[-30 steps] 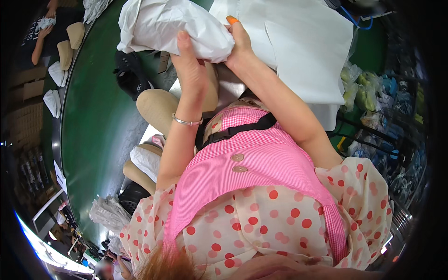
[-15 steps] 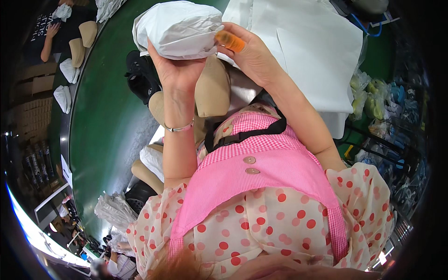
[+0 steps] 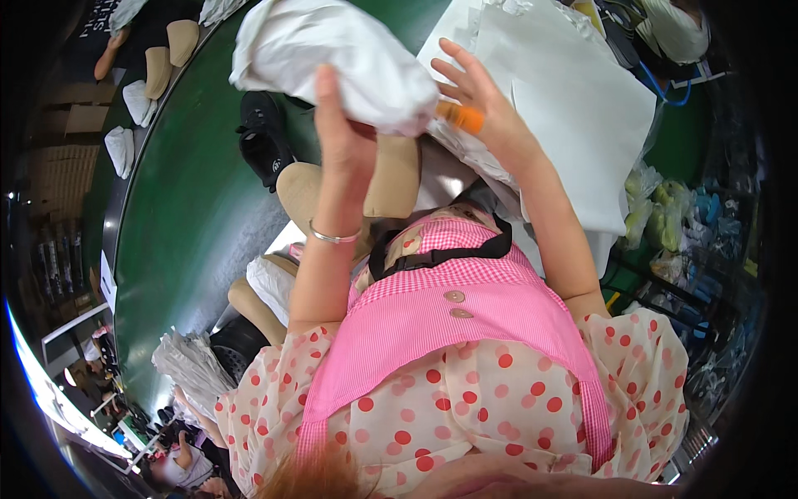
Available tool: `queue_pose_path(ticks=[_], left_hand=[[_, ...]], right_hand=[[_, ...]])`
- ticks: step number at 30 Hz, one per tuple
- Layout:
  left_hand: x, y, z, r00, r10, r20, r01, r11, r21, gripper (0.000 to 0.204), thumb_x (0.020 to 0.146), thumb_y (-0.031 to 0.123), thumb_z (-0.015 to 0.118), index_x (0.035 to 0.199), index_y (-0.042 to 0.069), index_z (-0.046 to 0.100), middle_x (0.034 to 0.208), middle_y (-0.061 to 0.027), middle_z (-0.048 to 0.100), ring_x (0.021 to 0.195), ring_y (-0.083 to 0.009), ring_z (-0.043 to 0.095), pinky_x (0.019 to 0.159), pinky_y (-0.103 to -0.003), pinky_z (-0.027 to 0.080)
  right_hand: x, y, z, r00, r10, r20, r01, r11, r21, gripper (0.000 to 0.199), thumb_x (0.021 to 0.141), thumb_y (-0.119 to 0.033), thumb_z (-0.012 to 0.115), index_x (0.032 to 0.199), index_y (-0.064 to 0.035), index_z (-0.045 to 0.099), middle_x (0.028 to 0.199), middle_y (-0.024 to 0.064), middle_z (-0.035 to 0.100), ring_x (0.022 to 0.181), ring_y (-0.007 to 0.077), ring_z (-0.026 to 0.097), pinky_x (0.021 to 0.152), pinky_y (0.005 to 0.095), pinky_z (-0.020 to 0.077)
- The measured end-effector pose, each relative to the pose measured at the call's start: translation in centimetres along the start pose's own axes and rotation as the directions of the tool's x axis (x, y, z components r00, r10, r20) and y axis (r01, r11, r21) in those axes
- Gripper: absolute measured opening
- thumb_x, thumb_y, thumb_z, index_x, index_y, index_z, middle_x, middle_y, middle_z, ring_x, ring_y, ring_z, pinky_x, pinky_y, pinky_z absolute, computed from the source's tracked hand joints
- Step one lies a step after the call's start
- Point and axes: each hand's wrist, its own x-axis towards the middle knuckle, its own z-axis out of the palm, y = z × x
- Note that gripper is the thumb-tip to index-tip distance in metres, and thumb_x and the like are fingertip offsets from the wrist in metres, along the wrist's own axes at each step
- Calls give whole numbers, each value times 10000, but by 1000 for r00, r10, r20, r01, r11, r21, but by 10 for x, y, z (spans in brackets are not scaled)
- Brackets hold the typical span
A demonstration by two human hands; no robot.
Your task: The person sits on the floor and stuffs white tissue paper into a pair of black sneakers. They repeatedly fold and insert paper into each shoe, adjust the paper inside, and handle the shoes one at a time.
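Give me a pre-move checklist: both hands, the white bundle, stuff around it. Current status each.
1. Bundle held: ok. The left hand supports the white bundle, thumb against its near side.
2. Right hand free: ok. Fingers spread, orange wrap on one digit.
3. Right hand clear of bundle: cannot tell. They overlap or nearly meet at the wrap.
4. Bundle fully closed: cannot tell. Its far side is hidden.
5. White sheets near right hand: ok, just beyond it.
6. Black shoe out of hand: ok, on the green table.
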Motion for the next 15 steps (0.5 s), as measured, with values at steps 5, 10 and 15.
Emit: queue_pose_path(ticks=[5, 10, 15], left_hand=[[-8, -11, 3, 998, 29, -54, -13, 963, 267, 760, 838, 380, 704, 1389, 16, 329, 1329, -75, 463, 1205, -175, 463, 1022, -304, 367], [34, 29, -20, 890, 453, -54, -311, 690, 654, 636, 803, 205, 768, 1306, 22, 424, 1185, -90, 511, 996, -151, 515, 879, -268, 425], [42, 64, -8, 983, 176, -50, -135, 881, 454, 256, 887, 207, 660, 1080, 42, 632, 958, -3, 603, 871, -88, 529, 781, -242, 429]], right_hand=[[-5, 14, 12, 975, -216, 48, 215, 882, -419, 953, 689, -285, 790, 1465, -92, 271, 1423, 198, 360, 1331, 315, 355, 1080, 387, 316], [-22, 13, 16, 978, -194, 82, 208, 827, -523, 879, 706, -256, 751, 1450, -85, 317, 1379, 181, 404, 1291, 305, 394, 1075, 373, 319], [-27, 9, 17, 994, -58, 96, 88, 936, -341, 865, 707, -253, 751, 1455, -125, 337, 1371, 173, 419, 1281, 303, 411, 1067, 367, 331]])
